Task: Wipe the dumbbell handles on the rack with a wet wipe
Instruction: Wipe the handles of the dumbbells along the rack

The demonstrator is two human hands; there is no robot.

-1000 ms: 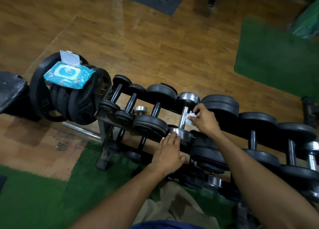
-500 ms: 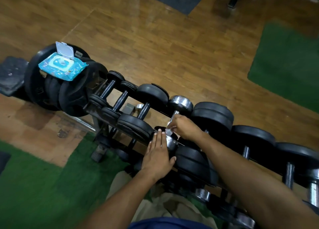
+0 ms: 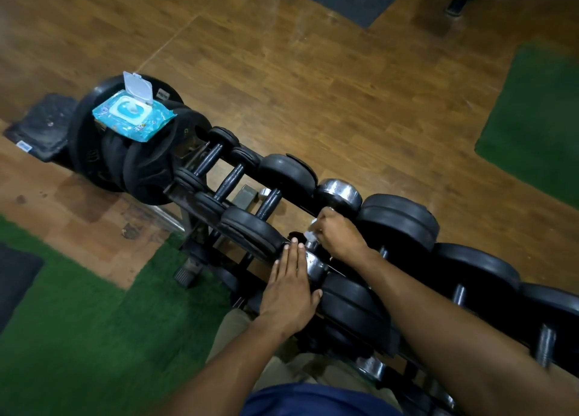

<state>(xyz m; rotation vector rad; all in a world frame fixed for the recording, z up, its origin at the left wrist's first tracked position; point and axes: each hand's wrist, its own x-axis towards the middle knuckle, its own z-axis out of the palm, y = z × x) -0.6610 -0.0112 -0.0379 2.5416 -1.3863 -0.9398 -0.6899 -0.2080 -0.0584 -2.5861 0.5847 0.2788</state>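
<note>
Chrome dumbbell with shiny rounded heads on black rack, right hand gripping white wet wipe round its handle, left hand flat, fingers straight, on near head.

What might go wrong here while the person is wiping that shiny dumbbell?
The right hand grips the wet wipe in the narrow gap beside a black dumbbell, so knuckles may get pinched. The left hand lies flat on the chrome dumbbell; if it rolls, fingers could be trapped. The wipes pack lies lid open on rounded weight plates and may slide off.
</note>
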